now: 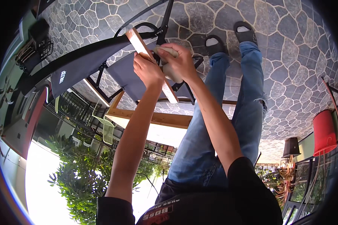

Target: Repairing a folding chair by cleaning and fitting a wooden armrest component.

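My left hand point(148, 70) grips a narrow, light wooden plank point(138, 42) around its middle, fingers wrapped over one edge. The plank slants from upper left to lower right in front of me. On its right side my right hand point(179, 62) is closed around a crumpled pale beige cloth point(172, 73), which is up against the plank. Part of the cloth is hidden by my fingers. Beyond the plank stands a folding chair with a black frame and dark grey fabric point(87, 62).
My legs in blue jeans point(248, 97) and dark slippers point(217, 45) rest on grey stone-patterned paving point(289, 75). A wooden-edged table point(150, 117) stands past the chair. A pale green plastic chair point(108, 131), leafy tree point(82, 176) and red pot point(324, 131) are farther off.
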Demonstrator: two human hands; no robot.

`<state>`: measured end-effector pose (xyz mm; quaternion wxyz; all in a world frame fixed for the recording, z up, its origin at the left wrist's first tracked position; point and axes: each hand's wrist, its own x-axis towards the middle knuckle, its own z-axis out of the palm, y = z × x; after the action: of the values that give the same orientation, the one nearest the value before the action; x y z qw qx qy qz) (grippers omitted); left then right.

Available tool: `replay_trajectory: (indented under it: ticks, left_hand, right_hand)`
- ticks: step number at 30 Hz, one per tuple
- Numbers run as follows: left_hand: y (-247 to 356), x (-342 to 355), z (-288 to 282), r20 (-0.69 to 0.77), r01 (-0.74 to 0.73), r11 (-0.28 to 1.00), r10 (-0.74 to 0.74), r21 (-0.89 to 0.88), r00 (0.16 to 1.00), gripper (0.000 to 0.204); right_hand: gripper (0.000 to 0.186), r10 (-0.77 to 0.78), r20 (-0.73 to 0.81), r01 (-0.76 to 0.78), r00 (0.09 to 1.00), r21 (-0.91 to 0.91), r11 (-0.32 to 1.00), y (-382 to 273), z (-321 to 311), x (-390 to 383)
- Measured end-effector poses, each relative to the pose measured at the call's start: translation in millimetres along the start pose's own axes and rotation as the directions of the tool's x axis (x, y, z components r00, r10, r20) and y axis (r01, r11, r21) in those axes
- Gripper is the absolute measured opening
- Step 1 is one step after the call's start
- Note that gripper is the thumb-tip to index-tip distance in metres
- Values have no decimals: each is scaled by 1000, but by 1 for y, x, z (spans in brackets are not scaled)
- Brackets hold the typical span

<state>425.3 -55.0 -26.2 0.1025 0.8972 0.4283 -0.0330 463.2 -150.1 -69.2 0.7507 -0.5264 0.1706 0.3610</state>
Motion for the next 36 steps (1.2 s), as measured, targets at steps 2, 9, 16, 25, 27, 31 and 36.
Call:
replay_trajectory:
  ticks: [2,9,16,25,27,31,36]
  left_hand:
    - [2,2,-1,-43,-48,995,52,85,998,38]
    - [14,1,5,-41,93,994,-95,-53,995,46]
    - [27,5,-4,264,361,929,-329,-85,907,42]
    - [27,5,-7,56,336,908,-333,-249,941,49]
    - [28,6,-7,129,369,908,-349,-198,928,48]
    - [27,6,-3,246,343,936,-315,-81,917,47]
    - [15,4,-1,259,296,955,-278,-30,925,40]
  right_hand:
    - [18,118,189,-154,975,187,970,-9,-2,-26]
    - [19,-65,-56,67,996,35,997,19,-6,16]
    - [21,-109,-207,62,972,-219,974,23,-11,43]
    - [20,119,182,-145,976,133,980,-11,-14,-32]
    - [18,93,101,-105,991,122,987,-2,-7,-20]
    - [16,-125,-178,108,976,-105,989,15,0,27]
    - [16,-165,-279,78,946,-298,951,18,0,50]
